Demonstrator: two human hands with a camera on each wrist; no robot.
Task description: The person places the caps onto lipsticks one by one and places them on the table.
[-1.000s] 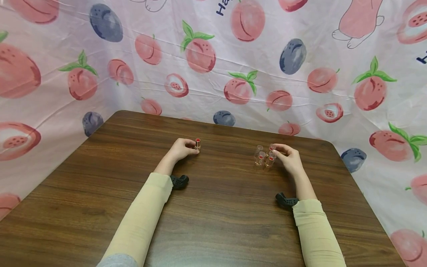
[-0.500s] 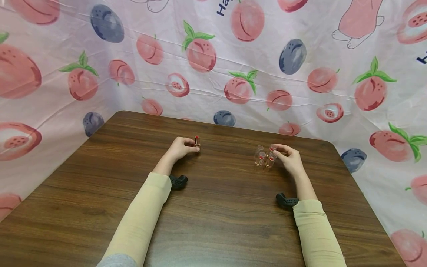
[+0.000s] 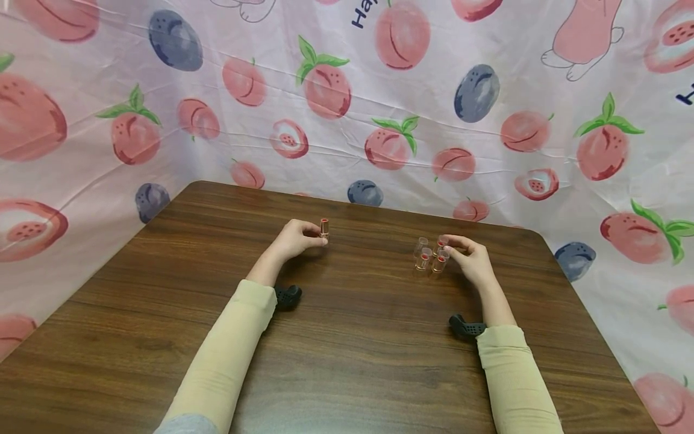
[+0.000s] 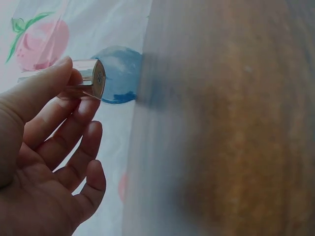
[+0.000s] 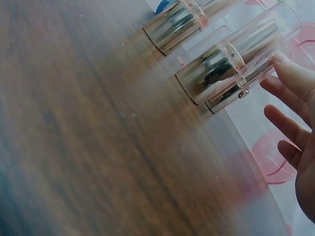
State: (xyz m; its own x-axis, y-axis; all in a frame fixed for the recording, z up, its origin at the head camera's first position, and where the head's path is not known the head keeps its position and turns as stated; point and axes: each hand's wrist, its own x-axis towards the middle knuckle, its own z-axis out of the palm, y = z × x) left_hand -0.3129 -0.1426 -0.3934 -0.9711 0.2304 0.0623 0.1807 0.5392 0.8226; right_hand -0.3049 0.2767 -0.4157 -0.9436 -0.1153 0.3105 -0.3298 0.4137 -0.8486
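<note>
My left hand [image 3: 300, 239] pinches a small lipstick tube [image 3: 324, 228] with a red top, held just above the brown table [image 3: 358, 337]. In the left wrist view the tube's silver base [image 4: 91, 78] sits between my thumb and fingertips [image 4: 74, 101], off the wood. My right hand [image 3: 469, 258] rests beside a cluster of lipstick tubes [image 3: 431, 254] with clear caps, standing on the table. In the right wrist view my index fingertip [image 5: 287, 66] touches one clear-capped tube [image 5: 221, 66], and the other fingers are loosely extended.
A pink cloth printed with peaches and blueberries [image 3: 379, 108] walls the table on the left, back and right. Black wrist mounts [image 3: 287, 296] [image 3: 466, 327] sit under both cream sleeves. The rounded back right table corner [image 3: 534, 232] lies near the cluster.
My left hand has raised the lipstick tube slightly and moved it a little to the right. The right hand and the cluster have stayed put.
</note>
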